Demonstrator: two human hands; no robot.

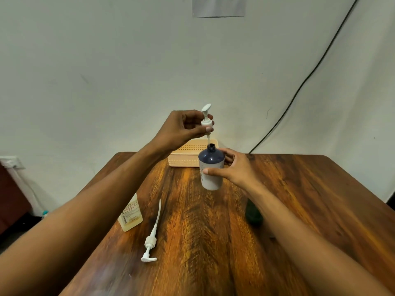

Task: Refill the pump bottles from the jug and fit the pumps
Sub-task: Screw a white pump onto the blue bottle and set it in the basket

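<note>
My right hand (234, 167) grips a bottle (211, 167) with a dark blue top and white body, held upright just above the wooden table (213, 231). My left hand (183, 127) pinches the collar of a white pump (207, 119) above it. The pump's dip tube enters the bottle's open neck, with the collar still well above the neck. A second white pump (150, 242) with a long tube lies flat on the table at the near left. A clear container of pale yellow liquid (130, 216) stands at the left edge, partly hidden by my left forearm.
A cream perforated plastic basket (188, 157) sits at the table's far edge behind the bottle. A dark green object (253, 212) stands beside my right forearm, partly hidden. A black cable runs down the wall at the right.
</note>
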